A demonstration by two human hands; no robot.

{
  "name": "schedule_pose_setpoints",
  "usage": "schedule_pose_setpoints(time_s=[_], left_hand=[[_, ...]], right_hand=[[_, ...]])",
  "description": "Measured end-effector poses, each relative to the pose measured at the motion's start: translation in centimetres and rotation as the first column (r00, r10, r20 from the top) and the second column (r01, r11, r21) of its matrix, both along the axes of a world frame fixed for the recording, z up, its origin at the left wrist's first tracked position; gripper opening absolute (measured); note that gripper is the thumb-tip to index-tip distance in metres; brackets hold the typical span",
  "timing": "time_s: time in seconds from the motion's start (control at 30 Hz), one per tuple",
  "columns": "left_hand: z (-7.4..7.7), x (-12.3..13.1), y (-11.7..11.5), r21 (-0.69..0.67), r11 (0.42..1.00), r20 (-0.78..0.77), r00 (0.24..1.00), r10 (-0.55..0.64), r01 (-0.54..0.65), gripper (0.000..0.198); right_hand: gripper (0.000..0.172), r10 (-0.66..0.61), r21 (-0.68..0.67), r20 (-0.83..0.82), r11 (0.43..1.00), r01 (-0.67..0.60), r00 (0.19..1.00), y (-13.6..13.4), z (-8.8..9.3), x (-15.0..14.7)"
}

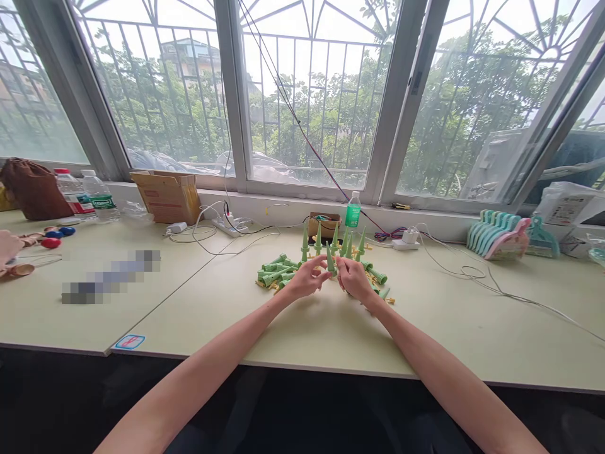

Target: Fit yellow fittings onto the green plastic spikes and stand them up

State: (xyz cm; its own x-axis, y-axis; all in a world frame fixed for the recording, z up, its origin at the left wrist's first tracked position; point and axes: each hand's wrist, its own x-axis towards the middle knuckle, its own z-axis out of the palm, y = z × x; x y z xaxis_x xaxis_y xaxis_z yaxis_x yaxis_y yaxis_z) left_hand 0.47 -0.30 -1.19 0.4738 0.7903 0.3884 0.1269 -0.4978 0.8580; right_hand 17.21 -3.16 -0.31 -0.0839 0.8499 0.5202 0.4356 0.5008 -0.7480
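Note:
My left hand (308, 279) pinches a small green cone-shaped plastic piece (329, 258), its pointed tip up, in front of the pile. My right hand (354, 277) is closed right beside that piece; what its curled fingers grip is hidden. Behind my hands, several green cone pieces (319, 239) stand upright with yellow bits at their lower parts. Green tube-like pieces (274, 272) lie heaped left of my left hand, with yellow parts among them. More green pieces (378, 276) lie just right of my right hand.
A small open box (324, 227) and a green-labelled bottle (352, 210) stand behind the pieces. Cables, a power strip (230, 225) and a carton (166, 197) line the window. Pastel hangers (501, 233) are at right. Another person's hand (8, 249) shows at far left.

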Motion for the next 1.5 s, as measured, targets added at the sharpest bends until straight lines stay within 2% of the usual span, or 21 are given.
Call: schedule_pose_setpoints(time_s=[0.17, 0.3, 0.43, 0.57, 0.67, 0.77, 0.9, 1.03, 1.27, 1.5], left_hand=[[0.5, 0.3, -0.5, 0.056, 0.997, -0.01, 0.999, 0.051, -0.05, 0.042], [0.7, 0.7, -0.6, 0.018, 0.999, 0.001, 0.999, 0.048, -0.048, 0.04], [1.0, 0.9, -0.7, -0.125, 0.992, 0.068, 0.997, 0.045, -0.036, 0.044], [1.5, 0.8, -0.7, -0.331, 0.943, 0.166, 0.983, 0.071, -0.012, 0.039], [1.7, 0.7, -0.6, -0.439, 0.897, 0.221, 0.974, 0.052, 0.052, 0.041], [1.7, 0.6, -0.7, -0.476, 0.865, 0.267, 0.963, -0.027, 0.156, 0.043], [1.8, 0.5, -0.8, -0.459, 0.863, 0.291, 0.953, -0.079, 0.212, 0.043], [2.1, 0.2, -0.9, -0.423, 0.891, 0.263, 0.963, -0.054, 0.166, 0.045], [2.2, 0.2, -1.0, -0.25, 0.967, 0.195, 0.981, -0.001, 0.051, 0.046], [1.8, 0.2, -0.8, -0.105, 0.994, 0.138, 0.99, 0.001, 0.013, 0.042]], right_hand=[[0.051, -0.005, 0.007, -0.006, 1.0, 0.005, 1.0, -0.1, 0.1, -0.1], [0.048, -0.034, 0.019, -0.002, 0.999, 0.034, 0.999, 0.1, 0.1, -0.2], [0.046, -0.054, 0.048, -0.011, 0.997, 0.054, 0.998, 0.2, 0.0, -0.1], [0.044, -0.054, 0.075, -0.025, 0.996, 0.055, 0.998, 0.1, 0.1, 0.0], [0.044, -0.029, 0.071, -0.019, 0.997, 0.03, 0.999, 0.0, 0.1, -0.1], [0.043, 0.01, 0.057, -0.013, 0.998, -0.01, 1.0, 0.0, 0.0, -0.1], [0.042, 0.038, 0.048, -0.017, 0.998, -0.037, 0.999, 0.0, -0.1, -0.1], [0.041, 0.044, 0.022, 0.002, 0.999, -0.044, 0.999, -0.1, -0.2, -0.1], [0.039, 0.049, 0.001, 0.026, 0.999, -0.049, 0.998, -0.1, -0.2, 0.0], [0.039, 0.045, 0.003, 0.002, 0.999, -0.045, 0.999, 0.2, -0.5, 0.0]])
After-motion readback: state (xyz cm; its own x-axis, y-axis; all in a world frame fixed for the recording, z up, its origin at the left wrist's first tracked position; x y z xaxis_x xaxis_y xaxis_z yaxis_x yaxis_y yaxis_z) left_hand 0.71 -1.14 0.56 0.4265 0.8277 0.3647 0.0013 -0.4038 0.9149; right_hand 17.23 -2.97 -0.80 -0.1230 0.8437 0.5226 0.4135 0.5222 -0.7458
